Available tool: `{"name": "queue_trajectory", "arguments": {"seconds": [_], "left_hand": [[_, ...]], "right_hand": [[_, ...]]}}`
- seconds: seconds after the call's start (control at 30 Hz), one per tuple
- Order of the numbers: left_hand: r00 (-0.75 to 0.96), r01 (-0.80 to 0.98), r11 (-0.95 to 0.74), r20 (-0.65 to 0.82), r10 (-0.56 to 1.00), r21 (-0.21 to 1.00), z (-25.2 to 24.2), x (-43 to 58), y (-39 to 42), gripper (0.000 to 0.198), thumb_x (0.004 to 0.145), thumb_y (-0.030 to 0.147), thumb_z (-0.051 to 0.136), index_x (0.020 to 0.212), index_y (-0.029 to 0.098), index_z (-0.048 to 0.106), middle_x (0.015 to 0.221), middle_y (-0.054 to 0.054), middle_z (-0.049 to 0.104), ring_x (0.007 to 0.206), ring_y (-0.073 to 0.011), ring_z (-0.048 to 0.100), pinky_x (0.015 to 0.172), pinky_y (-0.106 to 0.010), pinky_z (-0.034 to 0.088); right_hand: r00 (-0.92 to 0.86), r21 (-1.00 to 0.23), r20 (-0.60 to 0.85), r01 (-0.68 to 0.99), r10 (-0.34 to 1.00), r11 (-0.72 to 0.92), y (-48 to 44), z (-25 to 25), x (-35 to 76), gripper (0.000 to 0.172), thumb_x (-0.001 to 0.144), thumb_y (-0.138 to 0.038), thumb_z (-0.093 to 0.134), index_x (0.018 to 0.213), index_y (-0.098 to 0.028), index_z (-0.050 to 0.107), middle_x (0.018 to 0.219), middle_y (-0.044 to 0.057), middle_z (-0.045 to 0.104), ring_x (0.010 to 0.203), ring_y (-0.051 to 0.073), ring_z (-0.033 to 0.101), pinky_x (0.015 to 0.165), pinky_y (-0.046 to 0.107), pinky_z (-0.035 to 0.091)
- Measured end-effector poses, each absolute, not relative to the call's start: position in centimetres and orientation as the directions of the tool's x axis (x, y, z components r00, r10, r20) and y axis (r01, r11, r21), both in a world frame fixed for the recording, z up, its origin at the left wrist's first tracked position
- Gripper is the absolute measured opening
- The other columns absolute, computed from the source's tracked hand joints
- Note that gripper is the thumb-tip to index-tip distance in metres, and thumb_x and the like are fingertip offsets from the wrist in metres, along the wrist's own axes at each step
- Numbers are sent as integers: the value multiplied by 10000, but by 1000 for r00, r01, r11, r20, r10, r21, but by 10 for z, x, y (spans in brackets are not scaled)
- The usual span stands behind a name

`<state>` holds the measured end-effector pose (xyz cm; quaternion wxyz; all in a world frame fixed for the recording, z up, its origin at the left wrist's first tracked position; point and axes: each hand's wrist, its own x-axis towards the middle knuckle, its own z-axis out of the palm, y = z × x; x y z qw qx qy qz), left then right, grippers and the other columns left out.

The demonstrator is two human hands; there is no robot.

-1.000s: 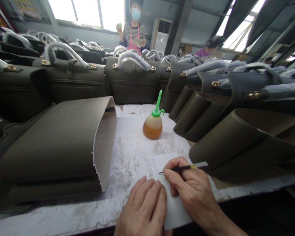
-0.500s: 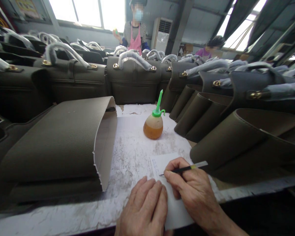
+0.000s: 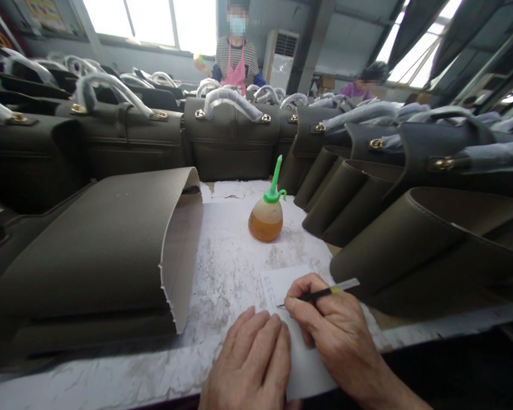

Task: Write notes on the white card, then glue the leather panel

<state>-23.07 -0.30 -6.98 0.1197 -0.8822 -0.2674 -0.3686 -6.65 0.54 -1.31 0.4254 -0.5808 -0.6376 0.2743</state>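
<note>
Lightly, the person's left hand (image 3: 248, 364), fingers open and flat, pins a thin white paper sheet (image 3: 308, 370), flimsy and best held by its edge, on the marbled white worktop (image 3: 226, 296), while the right hand (image 3: 336, 322) grips a slim black pen (image 3: 314, 295) in closed fingers near its tip.

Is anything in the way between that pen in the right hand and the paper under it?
Nothing visible stands in the way. The right hand holds the slim black pen with its tip just over the white paper sheet. The left hand lies flat on the sheet's nearer part, clear of the tip.
</note>
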Motion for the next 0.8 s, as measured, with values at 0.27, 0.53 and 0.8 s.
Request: {"name": "queue_trajectory", "arguments": {"seconds": [0.27, 0.53, 0.8], "left_hand": [[601, 553, -832, 710, 367, -39, -72, -231, -1, 470, 795, 367, 542, 1154, 65, 578, 1117, -85, 656, 1083, -256, 559, 932, -370, 527], [573, 552, -834, 723, 386, 8, -71, -230, -3, 464, 749, 274, 563, 1157, 54, 575, 1116, -96, 652, 1087, -259, 552, 942, -382, 522], [478, 576, -792, 702, 528, 203, -72, -222, -13, 411, 794, 207, 485, 1170, 49, 541, 1143, -118, 618, 1148, -264, 495, 1002, -419, 466]], "right_hand": [[55, -829, 240, 531, 969, 175, 5, -12, -69, 183, 819, -274, 472, 657, -206, 524, 552, -62, 529, 503, 85, 505, 499, 219, 372], [159, -937, 81, 350, 984, 21, 4, -7, -69, 205, 763, -356, 511, 631, -199, 514, 380, -69, 429, 356, 79, 386, 377, 187, 306], [178, -959, 73, 284, 981, 20, 5, -9, -68, 222, 756, -382, 528, 647, -190, 514, 396, -61, 439, 366, 81, 382, 391, 193, 312]]}}
